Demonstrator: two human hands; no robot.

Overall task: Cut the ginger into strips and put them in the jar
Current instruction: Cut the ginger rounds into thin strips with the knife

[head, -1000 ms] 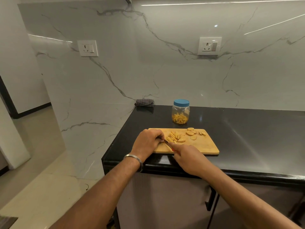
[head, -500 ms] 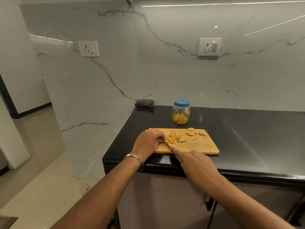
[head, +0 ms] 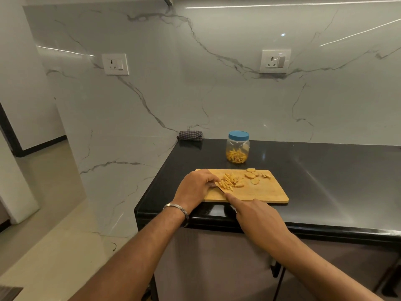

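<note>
A wooden cutting board (head: pixel 267 192) lies on the black counter. On it sit a pile of ginger strips (head: pixel 230 181) and several round ginger slices (head: pixel 251 175). My left hand (head: pixel 196 186) rests curled at the board's left end, fingertips against the strip pile. My right hand (head: pixel 258 220) grips a knife, index finger stretched along its spine; the blade (head: pixel 220 188) shows between the two hands, its handle hidden. A clear jar (head: pixel 238 152) with a blue lid stands behind the board, holding ginger strips.
A folded checked cloth (head: pixel 190 135) lies at the counter's back left corner against the marble wall. The counter's left edge (head: pixel 152 192) drops to the floor. Two wall sockets (head: pixel 275 61) sit above. Bare black countertop (head: pixel 336 174) stretches to the right.
My right hand has drawn back toward me and to the right, pulling the knife along the board. The left hand stays by the strip pile.
</note>
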